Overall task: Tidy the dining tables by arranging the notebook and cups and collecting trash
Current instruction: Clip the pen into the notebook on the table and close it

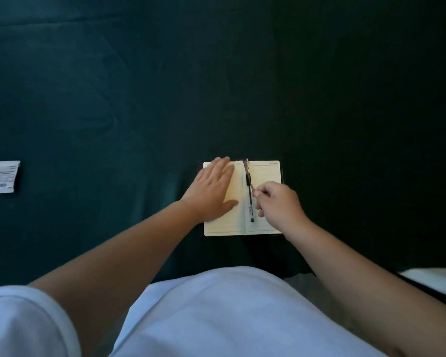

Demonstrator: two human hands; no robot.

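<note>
A dark green cloth covers the worktop (139, 99) from edge to edge. One notebook (264, 173) lies open near the worktop's near edge, a little right of the middle, its spine running from the near edge toward the far edge and both cream pages facing up. One slip of printed paper (1, 177) lies flat at the left edge, well apart from the notebook. The left hand (211, 188) rests palm down on the left page, fingers straight and together, pointing toward the far edge, thumb spread across the page. The right hand (280, 204) hangs over the right page, loosely curled, its grip closed with thumb and forefinger pinching the thin ribbon bookmark (248, 169) that runs from the top of the spine. One dark pen (250, 199) lies along the spine, just left of that hand, its long axis parallel to the spine.
</note>
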